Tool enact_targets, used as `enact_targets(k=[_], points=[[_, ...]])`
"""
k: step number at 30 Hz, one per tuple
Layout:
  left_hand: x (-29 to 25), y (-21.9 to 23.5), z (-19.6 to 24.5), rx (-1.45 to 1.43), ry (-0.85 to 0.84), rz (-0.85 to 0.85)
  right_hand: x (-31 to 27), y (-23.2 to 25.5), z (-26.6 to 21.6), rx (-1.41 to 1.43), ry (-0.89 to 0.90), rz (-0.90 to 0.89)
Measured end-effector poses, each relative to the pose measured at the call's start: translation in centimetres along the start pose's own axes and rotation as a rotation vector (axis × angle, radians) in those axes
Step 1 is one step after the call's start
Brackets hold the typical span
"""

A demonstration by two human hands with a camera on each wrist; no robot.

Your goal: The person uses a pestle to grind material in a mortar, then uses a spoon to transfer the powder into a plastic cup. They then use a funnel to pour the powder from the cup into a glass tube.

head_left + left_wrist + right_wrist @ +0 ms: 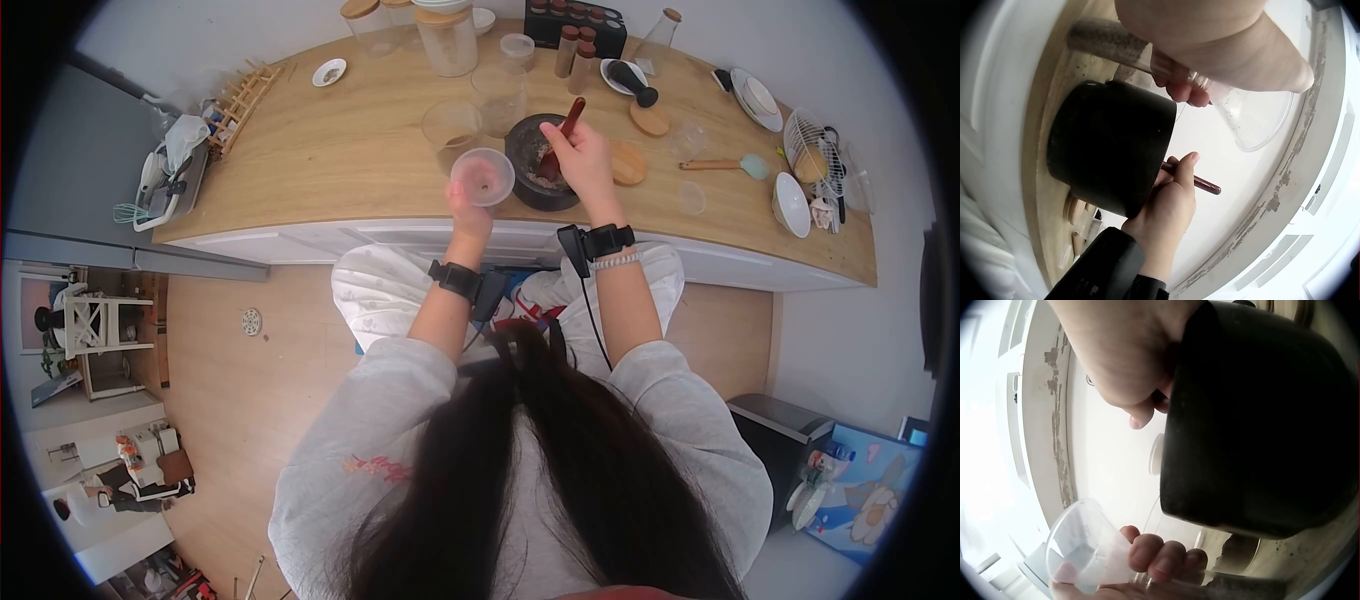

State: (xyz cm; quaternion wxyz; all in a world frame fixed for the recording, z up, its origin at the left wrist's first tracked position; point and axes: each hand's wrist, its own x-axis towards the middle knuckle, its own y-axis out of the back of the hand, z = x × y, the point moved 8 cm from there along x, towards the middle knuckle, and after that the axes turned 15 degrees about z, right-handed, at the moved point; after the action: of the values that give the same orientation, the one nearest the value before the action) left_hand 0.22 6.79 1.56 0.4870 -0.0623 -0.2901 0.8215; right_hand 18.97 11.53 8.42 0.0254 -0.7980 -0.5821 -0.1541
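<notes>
My left hand (468, 212) holds a clear funnel (484, 178) left of the black bowl (516, 168). In the left wrist view its fingers wrap round the neck of a clear tube (1107, 41) of brownish matter, the funnel (1254, 117) at the tube's mouth. My right hand (588, 165) grips a red-brown utensil (573, 116) by its handle, its lower end down in the bowl among greyish-brown matter. In the right wrist view the bowl's dark wall (1254, 425) hides that end, while the funnel (1088, 547) stands to the lower left.
Clear containers (450, 130) stand behind the left hand. Small brown-capped jars (567, 50) are beyond the bowl, with a black pestle (632, 84) on a dish. A wooden lid (628, 162) lies to the right, then a spatula (712, 165) and a white bowl (790, 205).
</notes>
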Motion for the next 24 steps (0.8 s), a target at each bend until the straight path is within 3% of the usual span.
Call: enact_targets(k=[13,24], points=[[0.0,0.1,0.0,0.007,0.001,0.004,-0.2,0.4,-1.1,-0.099,0.025,0.027],[-0.1,0.0,0.2,-0.02,-0.002,0.013,-0.1,0.0,0.1,0.002,-0.001,0.002]])
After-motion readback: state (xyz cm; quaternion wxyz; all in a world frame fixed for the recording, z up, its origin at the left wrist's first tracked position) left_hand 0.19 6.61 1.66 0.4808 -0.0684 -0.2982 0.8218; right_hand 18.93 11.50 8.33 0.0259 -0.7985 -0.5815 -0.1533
